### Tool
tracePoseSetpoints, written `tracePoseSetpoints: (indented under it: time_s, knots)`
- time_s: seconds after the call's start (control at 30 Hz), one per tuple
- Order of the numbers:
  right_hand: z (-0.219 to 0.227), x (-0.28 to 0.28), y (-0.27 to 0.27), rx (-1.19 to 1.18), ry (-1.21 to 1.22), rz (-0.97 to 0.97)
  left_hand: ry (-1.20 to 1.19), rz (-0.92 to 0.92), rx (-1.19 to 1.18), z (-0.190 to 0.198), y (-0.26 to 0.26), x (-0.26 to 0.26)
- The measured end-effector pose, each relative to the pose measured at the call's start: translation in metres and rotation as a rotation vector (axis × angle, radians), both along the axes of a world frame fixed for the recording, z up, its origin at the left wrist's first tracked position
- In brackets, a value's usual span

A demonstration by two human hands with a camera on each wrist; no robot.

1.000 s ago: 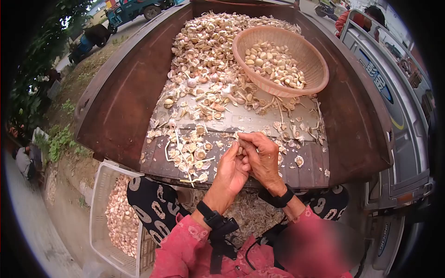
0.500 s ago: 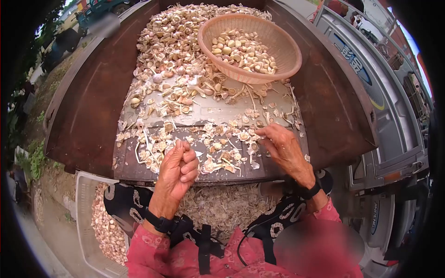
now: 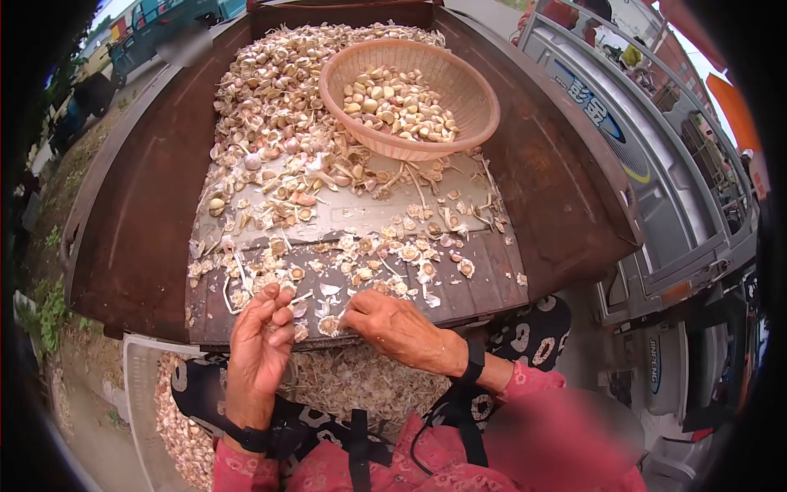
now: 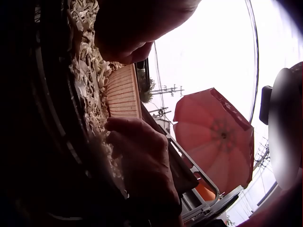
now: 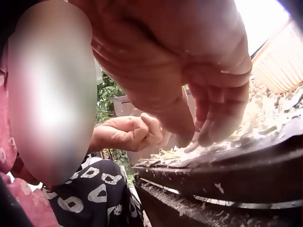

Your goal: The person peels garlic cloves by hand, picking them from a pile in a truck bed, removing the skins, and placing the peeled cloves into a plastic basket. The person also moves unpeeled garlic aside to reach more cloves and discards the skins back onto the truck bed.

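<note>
My left hand (image 3: 261,348) is raised over the near edge of the metal bed, palm up with the fingers curled in. No held thing shows in it. Beside it, my right hand (image 3: 402,330) reaches down to the edge, fingertips at a pale garlic scrap (image 3: 329,326). In the right wrist view the thumb and fingers (image 5: 222,116) of this hand point down into the garlic skins (image 5: 173,155); I cannot tell whether they pinch a piece. Peeled-off garlic skins and root ends (image 3: 369,254) lie scattered just beyond both hands.
A pink mesh basket (image 3: 488,123) of garlic cloves (image 3: 393,102) stands at the back right, on a heap of garlic bulbs (image 3: 262,90). High rusty sides (image 3: 135,189) wall the bed. A white crate (image 3: 135,394) of cloves stands lower left. Scraps (image 3: 361,381) cover the ground below.
A second ago both hands met over a small garlic piece. They parted, the right moving out over the scraps, then back left and down to the near edge. The view shifted too.
</note>
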State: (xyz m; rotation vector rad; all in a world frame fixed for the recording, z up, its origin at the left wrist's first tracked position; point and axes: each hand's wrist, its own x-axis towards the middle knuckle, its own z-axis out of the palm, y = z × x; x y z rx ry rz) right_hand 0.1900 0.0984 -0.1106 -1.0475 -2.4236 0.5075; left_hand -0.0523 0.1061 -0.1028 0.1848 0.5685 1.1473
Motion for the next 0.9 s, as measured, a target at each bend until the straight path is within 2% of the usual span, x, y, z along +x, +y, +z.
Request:
tracePoseSetpoints:
  time_s: [0.03,0.1,0.17,0.23,0.3,0.33,0.43,0.5,0.53,0.6,0.63,0.67,0.73,0.83,0.9]
  knots:
    - [0.004,0.008,0.002,0.005,-0.009,-0.012,-0.009,-0.012,0.005,0.003,-0.001,0.001]
    - [0.017,0.037,0.004,-0.004,0.130,-0.133,0.016,0.016,-0.026,0.009,-0.005,0.001]
    - [0.027,0.074,0.011,0.015,0.051,-0.293,-0.055,-0.017,0.006,0.003,-0.002,0.000]
    - [0.025,0.102,0.018,0.162,-0.090,-0.464,-0.030,-0.039,0.023,0.003,-0.001,0.007]
    - [0.012,0.119,0.026,0.122,-0.227,-0.467,0.027,-0.064,0.012,-0.001,0.004,0.014]
    - [0.003,0.120,0.029,0.064,-0.272,-0.508,-0.042,-0.096,0.018,-0.005,0.006,0.016]
    - [0.005,0.117,0.037,0.106,-0.183,-0.492,-0.034,-0.122,0.079,-0.017,0.016,0.019]
    - [0.025,0.098,0.045,0.082,-0.031,-0.490,0.021,-0.187,0.077,-0.019,0.022,0.022]
    - [0.036,0.082,0.044,0.079,-0.031,-0.483,0.091,-0.203,0.072,-0.019,0.024,0.027]
    - [0.065,0.031,0.044,-0.117,0.256,-0.380,0.034,-0.235,0.000,-0.012,0.028,0.035]
    - [0.072,0.011,0.046,-0.161,0.238,-0.225,-0.027,-0.264,-0.065,-0.007,0.031,0.038]
    - [0.071,-0.004,0.055,-0.050,0.169,-0.070,-0.074,-0.253,-0.081,-0.001,0.032,0.041]
    - [0.061,-0.031,0.084,0.094,0.141,0.009,-0.101,-0.202,-0.091,-0.012,0.036,0.034]
    - [0.028,-0.064,0.138,0.067,0.147,0.031,-0.180,-0.141,-0.107,-0.025,0.047,0.009]
    - [0.005,-0.082,0.164,0.205,0.160,0.068,-0.178,-0.034,0.005,-0.032,0.053,-0.013]
